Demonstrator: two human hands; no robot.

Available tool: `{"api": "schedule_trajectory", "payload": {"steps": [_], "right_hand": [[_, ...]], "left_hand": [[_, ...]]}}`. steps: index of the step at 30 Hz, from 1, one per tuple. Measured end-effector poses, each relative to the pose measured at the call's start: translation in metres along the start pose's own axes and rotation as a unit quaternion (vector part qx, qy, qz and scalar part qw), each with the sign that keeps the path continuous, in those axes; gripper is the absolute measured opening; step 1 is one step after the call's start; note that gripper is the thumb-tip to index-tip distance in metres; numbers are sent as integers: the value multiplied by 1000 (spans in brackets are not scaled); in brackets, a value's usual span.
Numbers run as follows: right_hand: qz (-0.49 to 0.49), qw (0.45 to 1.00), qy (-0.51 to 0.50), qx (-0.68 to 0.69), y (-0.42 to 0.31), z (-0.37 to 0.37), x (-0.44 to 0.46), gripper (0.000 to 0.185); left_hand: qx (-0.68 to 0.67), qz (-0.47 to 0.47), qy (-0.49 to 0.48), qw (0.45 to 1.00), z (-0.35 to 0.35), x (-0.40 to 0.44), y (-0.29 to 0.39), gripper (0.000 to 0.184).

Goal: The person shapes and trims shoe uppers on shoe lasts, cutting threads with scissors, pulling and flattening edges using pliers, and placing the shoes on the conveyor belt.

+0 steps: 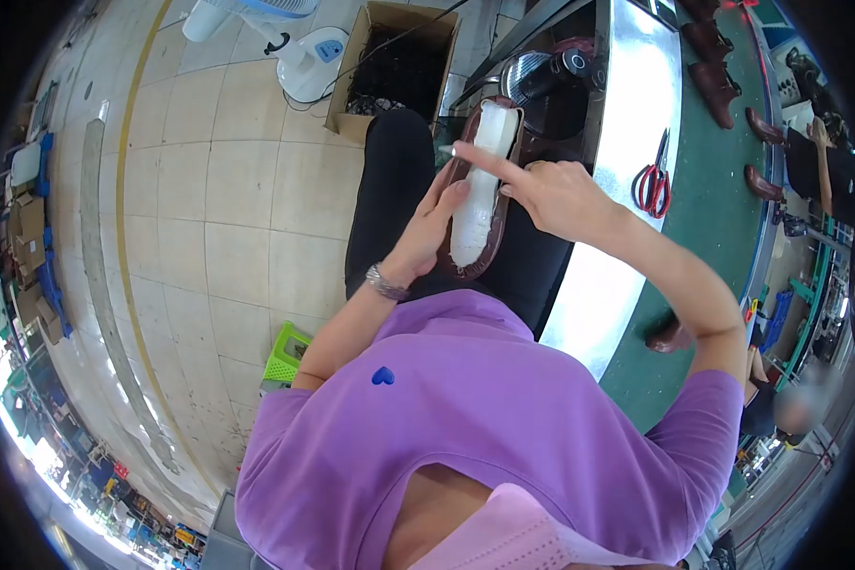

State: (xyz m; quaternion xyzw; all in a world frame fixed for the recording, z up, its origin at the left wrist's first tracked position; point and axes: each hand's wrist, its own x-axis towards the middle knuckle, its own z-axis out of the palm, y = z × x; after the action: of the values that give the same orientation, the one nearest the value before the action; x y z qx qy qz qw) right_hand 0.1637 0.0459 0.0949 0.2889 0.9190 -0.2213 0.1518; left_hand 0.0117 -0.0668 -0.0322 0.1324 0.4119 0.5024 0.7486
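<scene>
Brown shoe (475, 204) lies underside-up between both hands (431, 226) (559, 195).

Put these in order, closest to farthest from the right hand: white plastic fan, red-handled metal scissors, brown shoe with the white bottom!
1. Brown shoe, just left of the right hand.
2. Scissors, on its right, on the shiny metal table.
3. Fan, far left, on the tiled floor.

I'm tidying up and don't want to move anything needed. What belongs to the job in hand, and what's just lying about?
In the job:
- shoe, underside up
- left hand, holding it
- right hand, over it

Lying about:
- scissors, unused, though possibly a tool for it
- fan
- box
- green basket
</scene>
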Motion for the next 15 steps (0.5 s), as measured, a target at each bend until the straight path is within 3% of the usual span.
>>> {"api": "schedule_trajectory", "payload": {"steps": [1, 4, 6, 9, 11, 12, 13, 14, 15], "right_hand": [[28, 996, -72, -52, -1, -4, 3, 74], [-39, 999, 3, 0, -15, -12, -10, 76], [-22, 999, 3, 25, -12, 4, -8, 76], [-9, 1000, -18, 16, -17, 3, -10, 81], [-16, 998, -56, -9, -22, -5, -13, 85], [-62, 994, 68, 65, -22, 7, -18, 87], [-45, 995, 70, 60, -22, 15, -17, 87], [-27, 996, 72, 55, -24, 22, -16, 87], [-6, 996, 76, 50, -25, 28, -17, 87]], "left_hand": [[14, -6, -2, 1000, -2, 1, 1, 60], [48, -4, -23, 999, -9, 1, -4, 65], [83, 18, -77, 993, -17, 4, -1, 68], [64, -22, -133, 989, -25, -9, -6, 73], [55, -81, -123, 988, -22, -18, -9, 62], [64, -123, -126, 982, -23, -21, -9, 56], [73, -163, -129, 975, -24, -23, -8, 50], [72, -135, -107, 982, -21, -24, -11, 36], [88, -121, -115, 982, -22, -24, -15, 36]]}}
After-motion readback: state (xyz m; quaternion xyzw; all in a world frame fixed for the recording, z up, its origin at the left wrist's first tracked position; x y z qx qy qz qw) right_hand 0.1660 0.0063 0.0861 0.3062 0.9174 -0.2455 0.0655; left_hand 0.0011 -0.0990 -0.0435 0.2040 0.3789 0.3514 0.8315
